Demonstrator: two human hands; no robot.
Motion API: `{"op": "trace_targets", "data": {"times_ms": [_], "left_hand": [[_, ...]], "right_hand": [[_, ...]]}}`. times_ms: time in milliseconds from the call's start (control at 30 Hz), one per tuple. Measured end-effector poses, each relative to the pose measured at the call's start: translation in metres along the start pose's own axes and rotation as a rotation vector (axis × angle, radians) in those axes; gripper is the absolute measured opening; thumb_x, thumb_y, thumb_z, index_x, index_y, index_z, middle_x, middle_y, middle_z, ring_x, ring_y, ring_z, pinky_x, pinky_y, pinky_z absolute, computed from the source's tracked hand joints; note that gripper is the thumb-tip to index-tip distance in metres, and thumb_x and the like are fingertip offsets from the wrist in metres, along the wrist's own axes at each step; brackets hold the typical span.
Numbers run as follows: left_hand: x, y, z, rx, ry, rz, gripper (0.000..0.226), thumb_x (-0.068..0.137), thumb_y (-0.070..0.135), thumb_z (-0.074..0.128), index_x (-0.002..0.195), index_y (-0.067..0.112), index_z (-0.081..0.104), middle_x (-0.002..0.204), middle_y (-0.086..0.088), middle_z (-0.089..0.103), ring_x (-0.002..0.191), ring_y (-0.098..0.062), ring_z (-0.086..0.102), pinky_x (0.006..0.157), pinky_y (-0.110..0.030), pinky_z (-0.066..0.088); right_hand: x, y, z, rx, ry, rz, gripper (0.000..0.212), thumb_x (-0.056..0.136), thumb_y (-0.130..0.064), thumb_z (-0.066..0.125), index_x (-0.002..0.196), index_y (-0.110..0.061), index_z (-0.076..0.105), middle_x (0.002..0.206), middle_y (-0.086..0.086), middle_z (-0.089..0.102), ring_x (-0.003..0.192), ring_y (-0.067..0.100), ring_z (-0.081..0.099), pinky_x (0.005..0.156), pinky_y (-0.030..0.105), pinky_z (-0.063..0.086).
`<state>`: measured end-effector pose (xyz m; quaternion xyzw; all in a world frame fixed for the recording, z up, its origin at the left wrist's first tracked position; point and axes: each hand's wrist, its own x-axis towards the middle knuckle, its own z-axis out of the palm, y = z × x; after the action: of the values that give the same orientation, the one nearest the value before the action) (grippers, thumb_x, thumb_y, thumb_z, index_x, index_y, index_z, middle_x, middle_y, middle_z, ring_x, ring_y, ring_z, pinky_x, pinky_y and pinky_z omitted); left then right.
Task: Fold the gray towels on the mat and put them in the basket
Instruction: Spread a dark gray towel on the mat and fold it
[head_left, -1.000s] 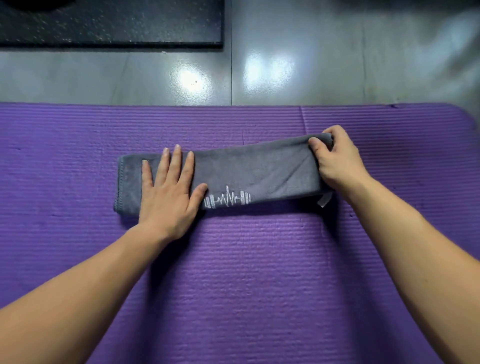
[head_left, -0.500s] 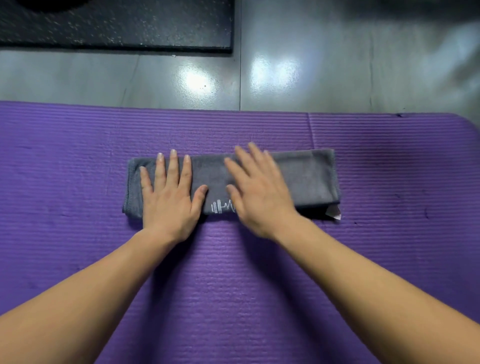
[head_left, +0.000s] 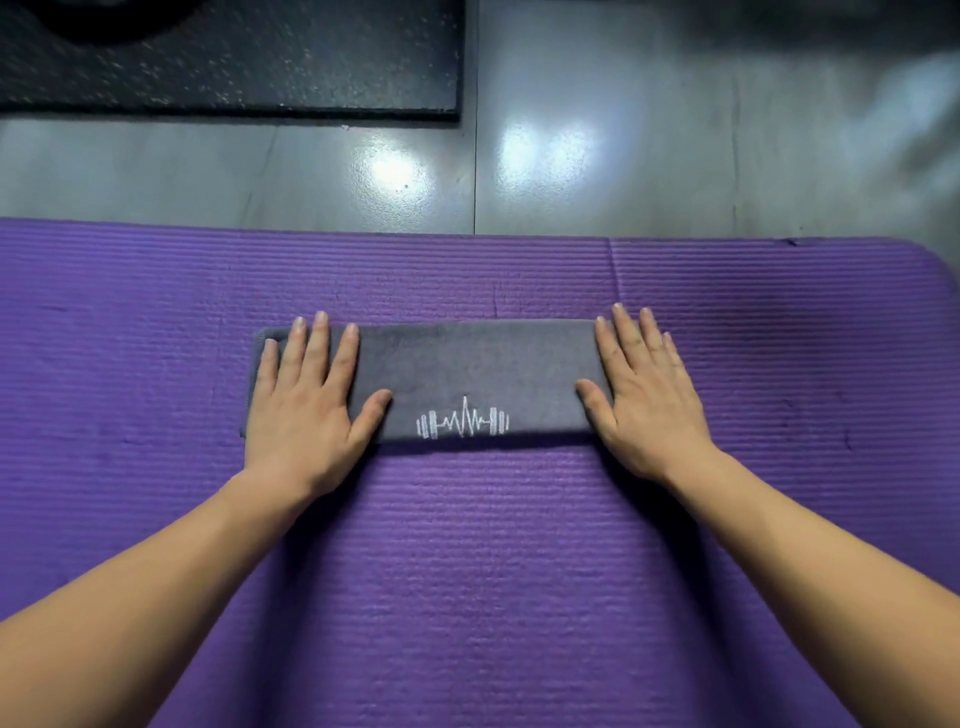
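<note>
While still pressing the left hand (head_left: 306, 410) flat on the left end of the folded gray cloth towel (head_left: 467, 369), has slid the right hand (head_left: 644, 405) from its middle to the right end, fingers straight on both, grasping nothing. Counted: two hands, one towel, lying on one ribbed purple foam mat (head_left: 467, 571).

Glossy gray floor (head_left: 675, 156) runs across 12 o'clock, with a couple of light glares (head_left: 395, 171) on it. Black speckled rubber slab (head_left: 234, 62) sits at 11 o'clock, on the floor.
</note>
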<state>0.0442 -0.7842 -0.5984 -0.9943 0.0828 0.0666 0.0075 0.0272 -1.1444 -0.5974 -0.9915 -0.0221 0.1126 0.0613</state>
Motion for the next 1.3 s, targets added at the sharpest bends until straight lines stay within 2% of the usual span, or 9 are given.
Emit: {"op": "trace_targets", "data": {"times_ms": [167,300,467,633,900,1067,1167,1233,1300], "left_hand": [[-0.013,-0.028,-0.002,-0.102,-0.080,-0.257,0.084,0.096,0.069,0.014,0.163,0.018,0.011,0.168,-0.019,0.010,0.156,-0.035,0.009,0.126,-0.051,0.008],[-0.009,-0.028,-0.009,-0.171,-0.163,-0.334,0.077,0.101,0.060,0.026,0.163,0.021,0.003,0.169,-0.018,0.006,0.156,-0.032,0.003,0.126,-0.048,0.008],[-0.009,-0.017,-0.035,-0.344,-0.012,-0.454,0.072,0.096,0.046,0.059,0.153,0.011,0.032,0.146,-0.019,0.047,0.134,-0.041,0.041,0.108,-0.053,0.037],[-0.016,-0.036,-0.034,-0.577,-0.039,-0.610,0.061,0.089,0.046,0.068,0.132,0.007,0.050,0.129,-0.019,0.057,0.122,-0.038,0.053,0.099,-0.047,0.045],[-0.007,-0.055,-0.032,-0.777,-0.156,-0.590,0.041,0.087,0.049,0.072,0.103,0.013,0.063,0.100,0.000,0.069,0.096,-0.024,0.065,0.076,-0.034,0.046],[-0.014,-0.043,-0.047,-1.290,0.013,-0.437,0.030,0.095,0.048,0.062,0.085,0.019,0.063,0.079,0.009,0.063,0.072,-0.005,0.055,0.075,-0.037,0.046],[-0.025,-0.021,-0.050,-1.256,0.090,-0.028,0.028,0.106,0.045,0.035,0.113,0.037,0.060,0.117,0.014,0.061,0.113,0.003,0.054,0.108,-0.033,0.040],[-0.032,-0.002,-0.048,-1.218,0.011,0.118,0.058,0.102,0.065,0.021,0.141,0.033,0.049,0.154,0.002,0.043,0.148,-0.005,0.029,0.124,-0.028,0.018],[-0.032,0.020,-0.047,-1.111,-0.103,0.178,0.091,0.090,0.083,0.008,0.159,0.025,0.024,0.170,-0.001,0.010,0.157,-0.012,-0.001,0.127,-0.031,-0.001]], "right_hand": [[0.000,0.001,-0.002,-0.066,-0.036,-0.005,0.082,0.094,-0.065,0.010,0.162,-0.019,0.010,0.170,0.005,0.003,0.156,0.030,-0.003,0.126,0.051,0.002],[-0.001,-0.037,-0.022,-0.151,0.076,-0.053,0.074,0.095,-0.053,0.027,0.154,-0.010,0.036,0.165,0.015,0.025,0.154,0.037,0.010,0.124,0.058,0.005],[0.001,-0.133,-0.035,0.187,0.142,-0.422,0.050,0.091,-0.043,0.044,0.124,-0.011,0.064,0.141,0.010,0.058,0.125,0.033,0.053,0.100,0.048,0.048],[0.032,-0.180,-0.031,0.163,-0.080,-0.496,0.047,0.094,-0.043,0.060,0.133,-0.017,0.056,0.153,0.001,0.044,0.128,0.029,0.043,0.105,0.044,0.042],[0.043,-0.180,-0.011,0.225,-0.053,-0.453,0.053,0.079,-0.044,0.078,0.125,-0.024,0.058,0.149,-0.005,0.048,0.118,0.028,0.049,0.101,0.048,0.045],[0.040,-0.182,-0.015,0.368,-0.112,-0.362,0.044,0.083,-0.042,0.074,0.123,-0.028,0.062,0.146,-0.007,0.054,0.118,0.021,0.050,0.105,0.041,0.041],[0.029,-0.186,-0.038,0.881,-0.141,-0.167,0.018,0.102,-0.027,0.056,0.114,-0.023,0.069,0.120,0.001,0.072,0.104,0.010,0.064,0.095,0.029,0.048],[0.016,-0.184,-0.055,1.365,-0.169,0.008,0.030,0.109,-0.020,0.042,0.114,-0.012,0.070,0.114,0.007,0.075,0.103,0.012,0.069,0.093,0.028,0.053],[0.005,-0.173,-0.064,1.574,-0.153,0.127,0.031,0.109,-0.023,0.039,0.116,-0.014,0.068,0.104,0.002,0.077,0.093,0.012,0.072,0.084,0.029,0.058]]}}
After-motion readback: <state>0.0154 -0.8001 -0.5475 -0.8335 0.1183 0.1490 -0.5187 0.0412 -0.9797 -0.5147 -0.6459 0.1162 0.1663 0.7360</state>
